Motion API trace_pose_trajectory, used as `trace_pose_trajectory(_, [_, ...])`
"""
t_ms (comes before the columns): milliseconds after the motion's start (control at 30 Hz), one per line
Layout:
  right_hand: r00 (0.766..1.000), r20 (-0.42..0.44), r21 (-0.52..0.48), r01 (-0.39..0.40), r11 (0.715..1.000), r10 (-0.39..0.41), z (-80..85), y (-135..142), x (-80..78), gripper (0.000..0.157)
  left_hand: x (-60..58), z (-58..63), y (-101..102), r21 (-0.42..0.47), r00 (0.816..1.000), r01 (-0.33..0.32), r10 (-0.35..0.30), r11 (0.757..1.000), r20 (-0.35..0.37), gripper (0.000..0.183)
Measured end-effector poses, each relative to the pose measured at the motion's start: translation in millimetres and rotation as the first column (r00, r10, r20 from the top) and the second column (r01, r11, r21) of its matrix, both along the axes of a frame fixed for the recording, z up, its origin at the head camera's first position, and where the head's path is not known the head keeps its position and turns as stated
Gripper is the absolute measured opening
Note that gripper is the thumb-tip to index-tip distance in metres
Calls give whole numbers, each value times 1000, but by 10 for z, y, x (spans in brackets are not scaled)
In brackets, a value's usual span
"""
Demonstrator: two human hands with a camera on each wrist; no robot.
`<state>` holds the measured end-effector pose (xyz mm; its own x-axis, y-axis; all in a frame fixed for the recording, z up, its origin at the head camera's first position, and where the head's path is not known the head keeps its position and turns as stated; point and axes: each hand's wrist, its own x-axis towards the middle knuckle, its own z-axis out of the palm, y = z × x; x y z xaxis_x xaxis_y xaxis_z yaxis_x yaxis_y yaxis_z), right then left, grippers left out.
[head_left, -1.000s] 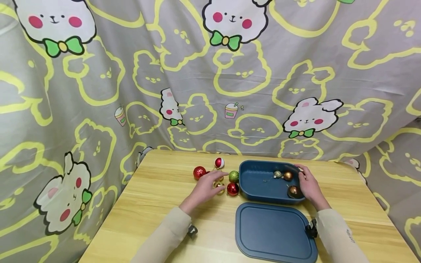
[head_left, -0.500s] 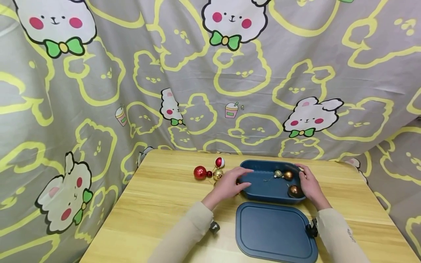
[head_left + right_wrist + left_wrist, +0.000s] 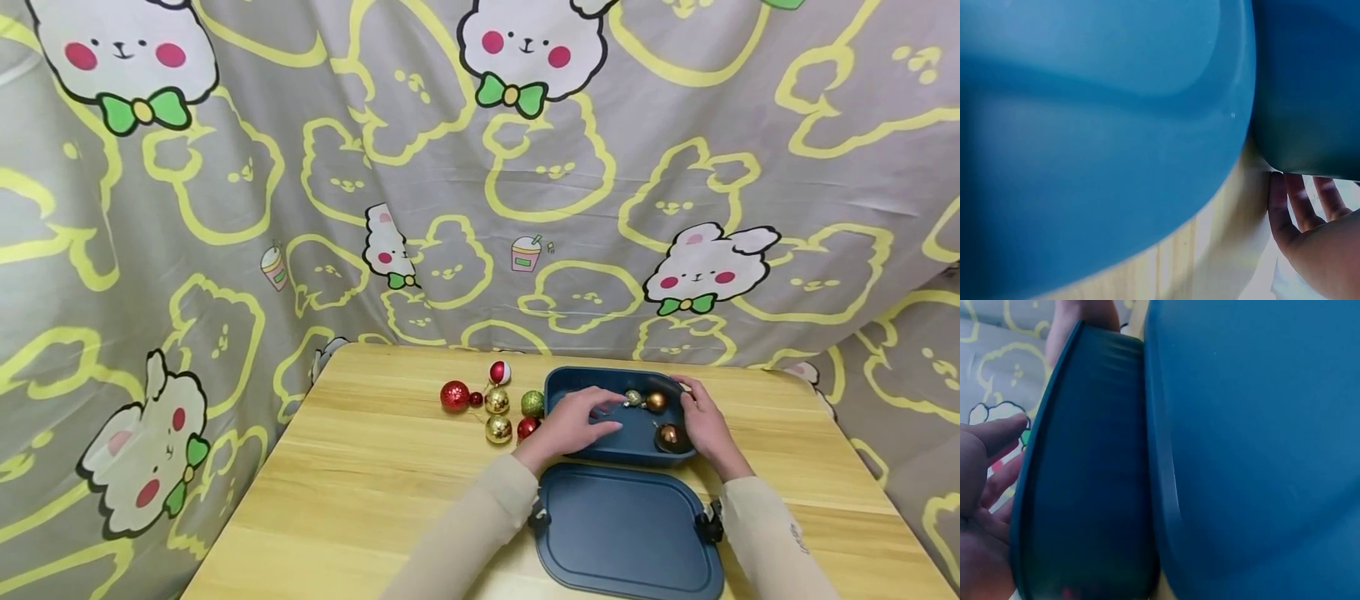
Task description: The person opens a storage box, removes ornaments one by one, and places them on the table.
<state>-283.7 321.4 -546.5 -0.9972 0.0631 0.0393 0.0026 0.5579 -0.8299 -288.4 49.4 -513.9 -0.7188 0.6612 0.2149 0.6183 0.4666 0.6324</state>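
Observation:
My left hand (image 3: 573, 421) hovers over the left part of a dark blue box (image 3: 600, 457), thumb and fingers spread apart. In the left wrist view its fingers show above the box rim, and no object is visible between them. At the box's right end, my right hand (image 3: 705, 425) holds the wall, with fingers against the outside in the right wrist view. Inside lie a brown bauble (image 3: 670, 437), a copper bauble (image 3: 656, 402) and a small pale-gold bauble (image 3: 633, 398). Left of the box sit a green glitter bauble (image 3: 532, 404) and a red bauble (image 3: 527, 428), partly hidden.
A blue lid (image 3: 630, 533) lies on the wooden table (image 3: 337, 492) in front of the box. Farther left are gold baubles (image 3: 498, 430), a red glitter bauble (image 3: 454, 396), a tiny red one (image 3: 476, 398) and a red-and-white one (image 3: 499, 372). A patterned curtain (image 3: 442, 183) hangs behind.
My left hand has moved right, from the loose baubles to over the box. The baubles it covered are visible again. My right hand stays at the box's right end.

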Motion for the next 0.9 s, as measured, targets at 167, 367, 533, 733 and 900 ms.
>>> trace_pose_trajectory(167, [1000, -12, -5, -11, 1000, 10, 24, 9, 0, 50, -61, -62, 207, -29, 999, -12, 13, 999, 40, 43])
trace_pose_trajectory(367, [1000, 3, -19, -7, 1000, 7, 13, 11, 18, 51, -88, -93, 479, -128, 1000, -10, 8, 992, -19, 41])
trace_pose_trajectory(533, [1000, 3, -35, -14, 999, 14, 7, 8, 16, 52, -93, -88, 653, -160, 999, -13, 4, 987, -53, 41])
trace_pose_trajectory(733, [1000, -4, -25, -9, 1000, 9, 6, 13, 17, 51, -85, -92, 787, -250, 999, -18, 9, 968, -39, 44])
trace_pose_trajectory(900, [1000, -7, -24, 6, 1000, -6, 4, 8, 16, 51, -84, -117, 829, -291, 1000, 27, -28, 956, 0, 40])
